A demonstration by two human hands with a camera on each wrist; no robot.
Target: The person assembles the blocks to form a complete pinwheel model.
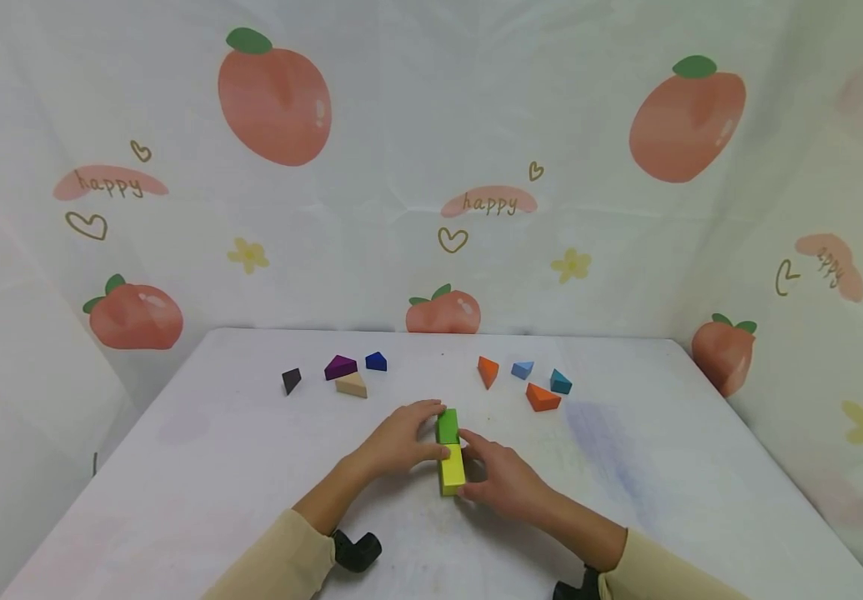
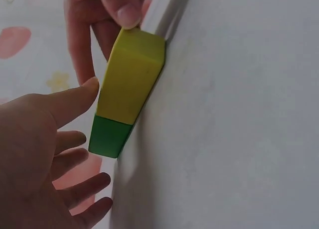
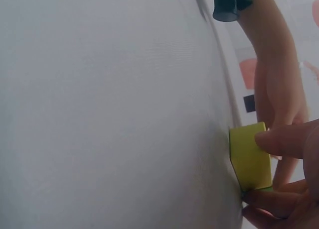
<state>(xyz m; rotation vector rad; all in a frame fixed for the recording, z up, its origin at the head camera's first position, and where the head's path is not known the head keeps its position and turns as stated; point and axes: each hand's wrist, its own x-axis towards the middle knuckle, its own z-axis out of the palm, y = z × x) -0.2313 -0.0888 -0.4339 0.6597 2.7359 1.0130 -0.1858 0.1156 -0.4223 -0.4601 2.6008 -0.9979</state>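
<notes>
A yellow block [image 1: 452, 471] and a green block [image 1: 447, 426] lie end to end on the table, the green one farther away. My left hand [image 1: 398, 439] is at their left side, its fingers fairly straight. Its thumb touches the yellow block near the seam, and a fingertip reaches the green block's far end. From the right, my right hand [image 1: 508, 479] holds the yellow block between a thumb on its near end and bent fingers along the side by the seam. In the right wrist view, the thumb lies on the yellow block [image 3: 249, 162]; the green block is mostly hidden.
On the white table [image 1: 251, 500], a black block [image 1: 292, 381], a purple block [image 1: 340, 367], a tan block [image 1: 352, 385] and a dark blue block [image 1: 376, 361] lie back left. Orange blocks [image 1: 544, 397], a light blue block [image 1: 523, 369] and a teal block [image 1: 561, 382] lie back right.
</notes>
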